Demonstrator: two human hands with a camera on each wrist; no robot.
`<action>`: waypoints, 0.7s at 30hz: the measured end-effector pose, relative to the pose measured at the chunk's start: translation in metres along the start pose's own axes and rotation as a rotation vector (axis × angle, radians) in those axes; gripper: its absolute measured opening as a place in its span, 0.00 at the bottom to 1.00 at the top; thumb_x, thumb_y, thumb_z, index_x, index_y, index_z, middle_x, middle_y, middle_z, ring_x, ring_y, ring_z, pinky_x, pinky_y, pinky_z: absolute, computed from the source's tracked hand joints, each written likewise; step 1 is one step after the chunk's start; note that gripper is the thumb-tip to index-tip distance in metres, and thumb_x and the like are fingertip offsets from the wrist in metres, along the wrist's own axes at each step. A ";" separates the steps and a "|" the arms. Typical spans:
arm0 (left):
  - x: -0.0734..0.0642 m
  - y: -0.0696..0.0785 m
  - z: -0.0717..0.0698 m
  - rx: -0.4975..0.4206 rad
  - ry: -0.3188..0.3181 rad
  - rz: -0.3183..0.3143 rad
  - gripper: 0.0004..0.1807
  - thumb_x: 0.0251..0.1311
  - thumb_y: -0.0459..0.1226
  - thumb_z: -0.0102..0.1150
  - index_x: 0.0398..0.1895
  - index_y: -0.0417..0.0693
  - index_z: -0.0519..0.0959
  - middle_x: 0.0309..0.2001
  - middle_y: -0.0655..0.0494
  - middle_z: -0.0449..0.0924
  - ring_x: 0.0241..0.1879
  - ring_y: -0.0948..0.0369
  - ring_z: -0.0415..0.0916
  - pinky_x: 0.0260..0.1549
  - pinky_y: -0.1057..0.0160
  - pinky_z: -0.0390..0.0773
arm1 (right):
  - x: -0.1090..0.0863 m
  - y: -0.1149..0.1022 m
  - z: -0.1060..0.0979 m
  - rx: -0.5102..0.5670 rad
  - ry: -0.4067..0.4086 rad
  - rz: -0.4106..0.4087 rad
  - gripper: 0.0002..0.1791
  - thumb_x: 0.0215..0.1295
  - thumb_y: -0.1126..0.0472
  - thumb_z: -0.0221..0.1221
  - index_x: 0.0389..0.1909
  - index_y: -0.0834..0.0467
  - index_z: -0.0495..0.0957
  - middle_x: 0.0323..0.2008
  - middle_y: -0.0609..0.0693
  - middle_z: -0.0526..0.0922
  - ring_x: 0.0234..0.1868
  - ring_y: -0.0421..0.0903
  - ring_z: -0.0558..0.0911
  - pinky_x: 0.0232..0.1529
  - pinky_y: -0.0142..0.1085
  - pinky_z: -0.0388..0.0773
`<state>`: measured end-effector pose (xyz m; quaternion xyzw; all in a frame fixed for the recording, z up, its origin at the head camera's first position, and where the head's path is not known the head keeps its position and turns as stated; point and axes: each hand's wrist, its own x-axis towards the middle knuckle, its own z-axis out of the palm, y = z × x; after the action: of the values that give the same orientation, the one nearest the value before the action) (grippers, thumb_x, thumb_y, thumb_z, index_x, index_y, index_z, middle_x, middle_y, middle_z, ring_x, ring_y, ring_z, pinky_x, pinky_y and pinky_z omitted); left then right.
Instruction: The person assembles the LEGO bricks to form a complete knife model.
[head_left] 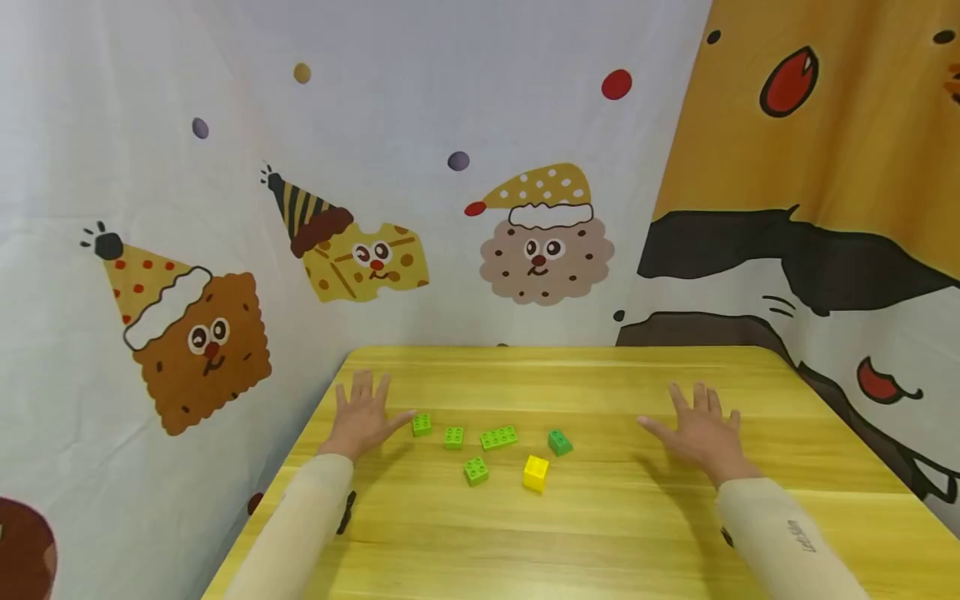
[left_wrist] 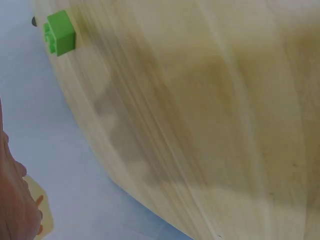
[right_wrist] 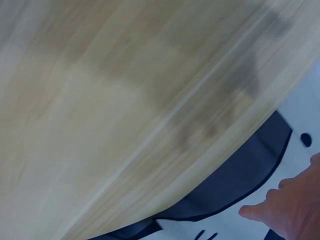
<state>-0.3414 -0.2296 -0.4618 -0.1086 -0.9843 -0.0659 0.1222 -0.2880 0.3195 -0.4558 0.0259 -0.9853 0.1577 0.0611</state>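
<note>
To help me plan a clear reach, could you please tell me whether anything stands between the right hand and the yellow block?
Nothing visible does: only bare tabletop lies between the right hand and the yellow block. The dark green block sits nearby, just off that line on its far side.

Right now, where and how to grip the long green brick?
I'd pinch the long green brick by its two long sides, mid-length, coming from above. It lies flat, studs up, narrow across those sides; a smaller green brick sits off its left end, likely crowding an end grip.
</note>
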 end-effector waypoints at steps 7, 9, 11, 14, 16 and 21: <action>0.003 0.014 -0.005 -0.049 -0.020 0.010 0.53 0.63 0.68 0.50 0.78 0.40 0.52 0.75 0.29 0.44 0.74 0.36 0.39 0.65 0.29 0.35 | 0.006 -0.022 0.004 0.048 0.018 -0.056 0.55 0.66 0.26 0.47 0.77 0.64 0.48 0.73 0.77 0.41 0.71 0.76 0.42 0.60 0.76 0.37; 0.004 0.020 -0.006 -0.075 -0.040 0.018 0.53 0.63 0.67 0.50 0.78 0.40 0.51 0.75 0.30 0.43 0.75 0.36 0.37 0.65 0.30 0.34 | 0.006 -0.027 0.005 0.058 0.024 -0.073 0.54 0.67 0.27 0.48 0.77 0.64 0.49 0.73 0.76 0.43 0.71 0.77 0.44 0.60 0.75 0.40; 0.005 0.026 -0.007 -0.090 -0.058 0.026 0.53 0.64 0.67 0.49 0.78 0.41 0.50 0.76 0.31 0.42 0.75 0.37 0.36 0.66 0.31 0.34 | 0.006 -0.032 0.005 0.072 0.026 -0.087 0.53 0.67 0.28 0.48 0.77 0.64 0.49 0.73 0.76 0.44 0.70 0.77 0.46 0.61 0.74 0.42; 0.007 0.036 -0.009 -0.120 -0.068 0.047 0.52 0.64 0.67 0.48 0.79 0.41 0.50 0.76 0.32 0.42 0.75 0.38 0.36 0.66 0.32 0.34 | 0.005 -0.040 0.006 0.098 0.038 -0.104 0.52 0.69 0.29 0.48 0.77 0.63 0.49 0.73 0.75 0.46 0.69 0.78 0.50 0.60 0.74 0.46; 0.008 0.042 -0.010 -0.132 -0.062 0.059 0.52 0.64 0.67 0.49 0.78 0.41 0.51 0.76 0.33 0.43 0.75 0.39 0.37 0.67 0.32 0.35 | 0.005 -0.045 0.008 0.122 0.042 -0.113 0.51 0.69 0.30 0.48 0.77 0.63 0.50 0.72 0.75 0.48 0.69 0.77 0.51 0.60 0.74 0.49; 0.011 0.057 -0.010 -0.181 -0.054 0.083 0.51 0.64 0.66 0.51 0.78 0.41 0.53 0.76 0.33 0.47 0.75 0.39 0.41 0.68 0.34 0.39 | 0.005 -0.056 0.011 0.191 0.040 -0.127 0.48 0.71 0.31 0.47 0.77 0.63 0.52 0.72 0.74 0.52 0.69 0.75 0.54 0.60 0.72 0.54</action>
<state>-0.3359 -0.1735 -0.4436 -0.1617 -0.9719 -0.1466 0.0880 -0.2900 0.2624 -0.4479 0.0910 -0.9606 0.2473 0.0880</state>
